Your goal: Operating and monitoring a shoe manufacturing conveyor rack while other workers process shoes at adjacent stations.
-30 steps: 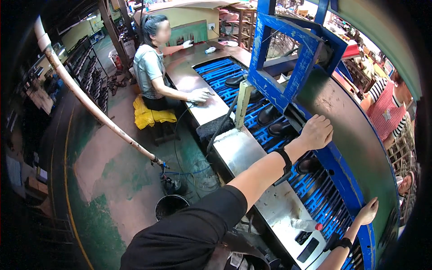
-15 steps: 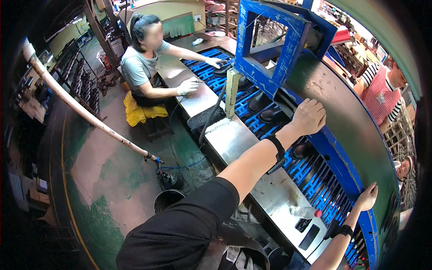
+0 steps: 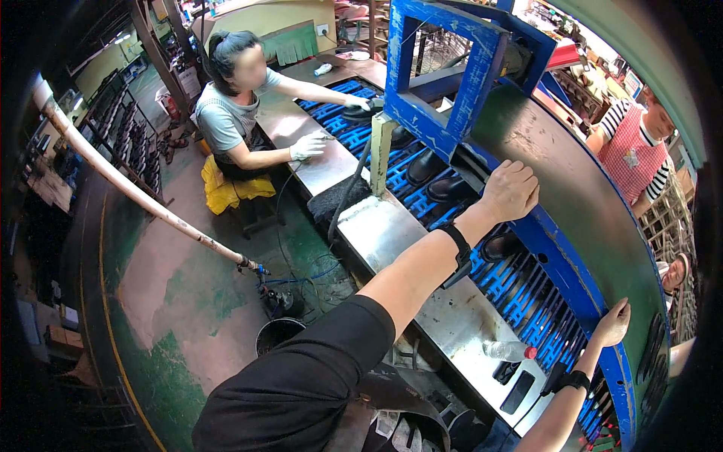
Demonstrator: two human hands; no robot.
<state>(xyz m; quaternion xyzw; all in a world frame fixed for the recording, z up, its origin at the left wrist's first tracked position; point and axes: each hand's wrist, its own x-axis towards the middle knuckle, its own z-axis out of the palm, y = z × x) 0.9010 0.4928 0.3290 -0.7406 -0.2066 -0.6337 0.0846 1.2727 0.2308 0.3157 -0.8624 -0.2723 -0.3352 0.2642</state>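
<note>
My left hand [image 3: 512, 192] curls over the blue rim [image 3: 561, 264] of the dark curved cover beside a blue slatted conveyor [image 3: 520, 282]. A black strap sits on that wrist. My right hand [image 3: 614, 324] rests further along the same rim with its fingers loosely apart and holds nothing. Black shoes [image 3: 433, 181] ride on the conveyor just below my left hand, and another shoe [image 3: 501, 245] lies under my forearm.
A seated person in a grey shirt [image 3: 226, 120] works at the steel bench [image 3: 384, 226], one gloved hand [image 3: 309, 145] on it. Another person in a striped apron [image 3: 640, 151] stands beyond the cover. A bottle [image 3: 508, 350], a phone [image 3: 518, 392], a blue frame [image 3: 444, 68], a white pipe [image 3: 128, 188] and a bucket [image 3: 275, 335] are nearby.
Both my hands stay on the blue rim while the view shifts slightly. The seated person has stretched the far arm out to a shoe on the conveyor.
</note>
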